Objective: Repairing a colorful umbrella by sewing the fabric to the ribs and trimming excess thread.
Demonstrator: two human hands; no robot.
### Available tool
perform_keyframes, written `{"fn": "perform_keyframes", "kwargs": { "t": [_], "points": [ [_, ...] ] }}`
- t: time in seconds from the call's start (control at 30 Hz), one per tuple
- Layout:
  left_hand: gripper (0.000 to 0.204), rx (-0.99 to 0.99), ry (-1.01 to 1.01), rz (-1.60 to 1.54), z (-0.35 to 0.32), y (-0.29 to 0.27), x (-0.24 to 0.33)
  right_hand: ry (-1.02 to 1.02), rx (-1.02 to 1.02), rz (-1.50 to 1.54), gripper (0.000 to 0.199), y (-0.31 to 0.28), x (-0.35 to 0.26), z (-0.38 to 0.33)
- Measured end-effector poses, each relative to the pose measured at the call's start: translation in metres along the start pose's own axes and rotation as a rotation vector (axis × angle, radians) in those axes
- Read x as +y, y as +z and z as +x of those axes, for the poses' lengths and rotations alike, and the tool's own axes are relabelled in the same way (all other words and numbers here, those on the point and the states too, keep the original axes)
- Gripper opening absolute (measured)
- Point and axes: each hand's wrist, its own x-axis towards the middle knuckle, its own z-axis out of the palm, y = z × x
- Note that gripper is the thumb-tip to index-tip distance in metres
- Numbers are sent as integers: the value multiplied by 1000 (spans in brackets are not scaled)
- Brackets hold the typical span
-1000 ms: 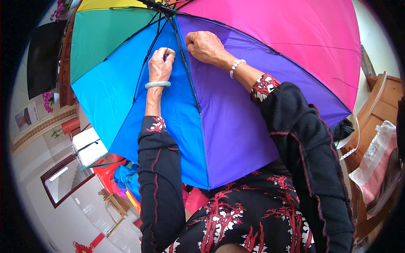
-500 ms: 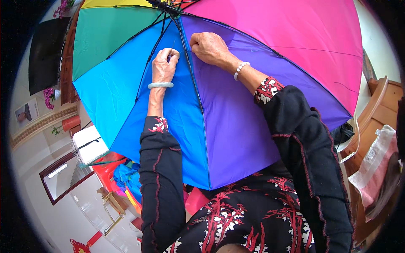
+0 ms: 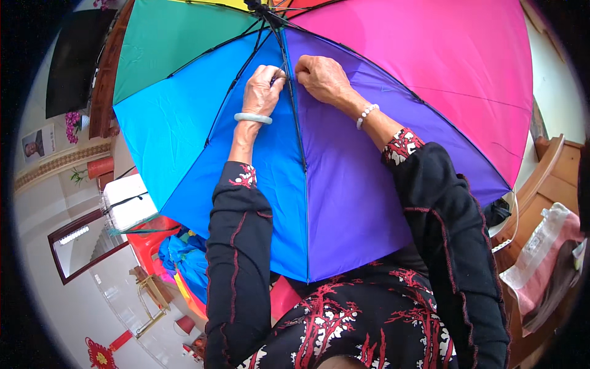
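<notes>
An open rainbow umbrella (image 3: 344,184) with green, blue, purple and pink panels lies over my lap, its inside facing me. A black metal rib (image 3: 299,141) runs down the seam between the blue and purple panels. My left hand (image 3: 263,91), with a pale green bangle on the wrist, pinches the rib near its upper part. My right hand (image 3: 321,77), with a white bead bracelet, is closed on the same rib just beside it, fingertips nearly touching the left hand's.
A wooden chair (image 3: 544,184) with a plastic bag (image 3: 541,258) and cloth stands at my right. At my left are a white box (image 3: 126,200), a red plastic stool (image 3: 150,237), more folded bright fabric (image 3: 184,264) and a wooden cabinet (image 3: 101,80).
Both hands have drawn closer together on the rib; the right hand slid slightly left and down toward the left hand, which stayed nearly in place.
</notes>
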Motion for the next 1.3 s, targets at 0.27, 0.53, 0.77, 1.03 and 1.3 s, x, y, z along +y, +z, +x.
{"fn": "perform_keyframes", "kwargs": {
  "t": [0.27, 0.53, 0.77, 1.03, 1.3],
  "points": [
    [20, 55, -261, -102, -1, 6, 16, 36, -50, -63, 17, -5, -5, 9],
    [42, 317, -510, -238, -24, 11, 40, 7, -188, -90, 17, -10, -13, 20],
    [44, 216, -604, -269, -27, 9, 34, 249, -61, 534, 10, -83, -43, 20],
    [34, 244, -559, -326, -18, 16, 40, -63, 181, 927, 19, -348, -28, -38],
    [32, 263, -511, -362, -14, 21, 38, -24, 233, 1515, 19, -556, 26, -190]
  ]
}}
